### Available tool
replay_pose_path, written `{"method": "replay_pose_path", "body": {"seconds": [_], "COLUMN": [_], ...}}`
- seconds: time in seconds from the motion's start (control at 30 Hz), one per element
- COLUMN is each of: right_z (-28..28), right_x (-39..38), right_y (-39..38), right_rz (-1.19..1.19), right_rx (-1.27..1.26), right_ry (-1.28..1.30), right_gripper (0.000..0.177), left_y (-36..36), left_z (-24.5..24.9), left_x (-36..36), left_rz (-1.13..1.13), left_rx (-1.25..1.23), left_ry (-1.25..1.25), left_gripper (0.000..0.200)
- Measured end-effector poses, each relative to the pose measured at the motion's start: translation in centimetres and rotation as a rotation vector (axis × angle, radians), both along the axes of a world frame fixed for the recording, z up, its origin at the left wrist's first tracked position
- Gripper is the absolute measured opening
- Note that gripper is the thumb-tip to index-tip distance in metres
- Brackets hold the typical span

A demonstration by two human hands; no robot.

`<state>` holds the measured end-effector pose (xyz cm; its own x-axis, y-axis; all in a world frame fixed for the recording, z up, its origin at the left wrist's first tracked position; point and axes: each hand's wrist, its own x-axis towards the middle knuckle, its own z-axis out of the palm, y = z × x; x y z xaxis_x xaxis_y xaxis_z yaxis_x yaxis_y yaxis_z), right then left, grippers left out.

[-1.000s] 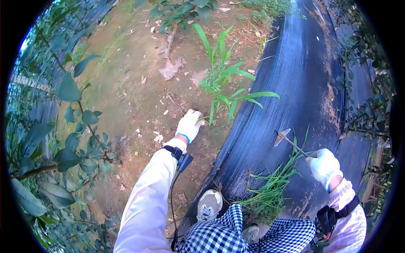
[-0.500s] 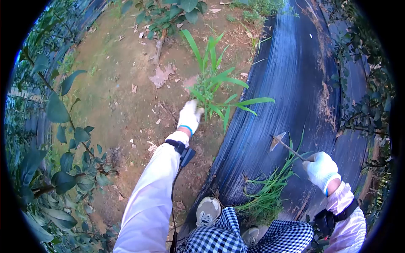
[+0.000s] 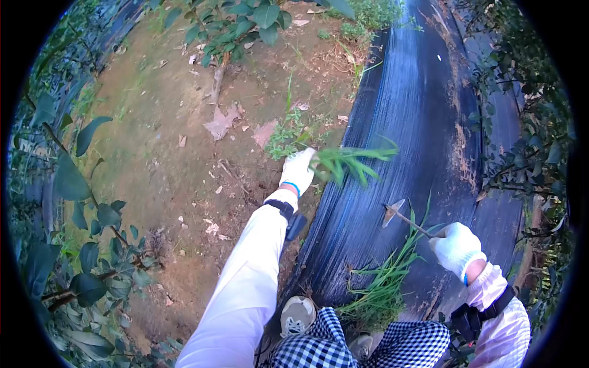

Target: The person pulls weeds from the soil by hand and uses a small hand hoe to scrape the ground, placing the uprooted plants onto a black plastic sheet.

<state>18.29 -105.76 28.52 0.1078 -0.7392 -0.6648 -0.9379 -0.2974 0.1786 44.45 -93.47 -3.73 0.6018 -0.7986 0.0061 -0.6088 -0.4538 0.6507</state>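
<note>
With fingers clamped: left hand (image 3: 299, 170) around a leafy green weed (image 3: 353, 162), right hand (image 3: 457, 248) around the handle of a small hoe (image 3: 393, 213).
Outdoors, on bare brown soil (image 3: 153, 141) greened thinly in patches; alongside at right, black ground sheeting (image 3: 405, 122), ridged, shiny and streaked with dirt. Hemmed at the left and right by dark foliage (image 3: 72, 178), with a small tree (image 3: 239, 27) standing in the soil ahead. Below, checked trousers (image 3: 313, 351) and, near them on the sheeting, a heap of cut-looking grass (image 3: 377, 306). Leaning out over the sheeting's edge, blurred blades of the weed, lower stems hidden by the glove. Over the sheeting, the hoe's pointed blade; touching or not, cannot tell. On the soil, dry leaf litter (image 3: 222, 122).
</note>
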Motion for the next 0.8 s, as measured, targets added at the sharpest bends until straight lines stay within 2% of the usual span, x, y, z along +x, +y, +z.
{"method": "replay_pose_path", "body": {"seconds": [0.07,0.17,0.2,0.3,0.37,0.4,0.5,0.53,0.63,0.67,0.7,0.77,0.8], "right_z": [0.1,0.2,0.0,-0.1,0.0,0.1,-0.1,-0.1,-0.1,-0.1,-0.1,-0.1,-0.1], "right_x": [0.1,0.0,-0.1,-0.2,0.0,0.2,0.1,0.0,0.0,0.0,0.0,-0.1,-0.1], "right_y": [0.3,0.0,-0.1,-0.4,-0.4,-0.4,-0.5,-0.5,-0.8,-0.9,-1.0,-1.2,-1.1], "right_rz": [0.017,-0.001,-0.021,-0.039,-0.046,-0.048,-0.095,-0.102,-0.121,-0.124,-0.128,-0.161,-0.179], "right_rx": [-0.014,-0.004,0.009,0.011,0.019,0.018,0.006,0.005,0.004,0.005,0.006,0.0,0.001], "right_ry": [0.005,0.01,0.008,0.01,0.001,-0.001,0.013,0.016,0.02,0.027,0.037,0.034,0.031], "right_gripper": [0.031,0.031,0.031,0.032,0.032,0.032,0.031,0.031,0.032,0.032,0.033,0.033,0.033], "left_y": [-0.7,1.5,3.4,8.0,8.3,7.7,4.5,3.8,3.6,4.0,4.6,4.9,5.0], "left_z": [0.9,-1.6,4.0,3.5,2.2,1.7,-0.1,-1.0,-4.4,-5.9,-4.3,-2.0,0.2], "left_x": [-0.7,-1.0,-1.6,0.9,3.7,5.5,8.6,8.9,7.9,8.2,8.6,8.9,9.6], "left_rz": [0.342,0.357,0.345,0.282,0.501,0.446,0.185,0.157,0.378,0.417,0.577,0.754,0.716], "left_rx": [-0.087,-0.364,-0.163,0.051,0.0,0.052,0.056,-0.024,-0.392,-0.553,-0.391,-0.612,-0.322], "left_ry": [0.271,0.43,0.484,0.096,-0.094,-0.142,-0.201,-0.29,0.238,0.478,0.402,0.624,0.533], "left_gripper": [0.025,0.03,0.031,0.053,0.072,0.082,0.055,0.03,0.021,0.025,0.028,0.025,0.028]}}
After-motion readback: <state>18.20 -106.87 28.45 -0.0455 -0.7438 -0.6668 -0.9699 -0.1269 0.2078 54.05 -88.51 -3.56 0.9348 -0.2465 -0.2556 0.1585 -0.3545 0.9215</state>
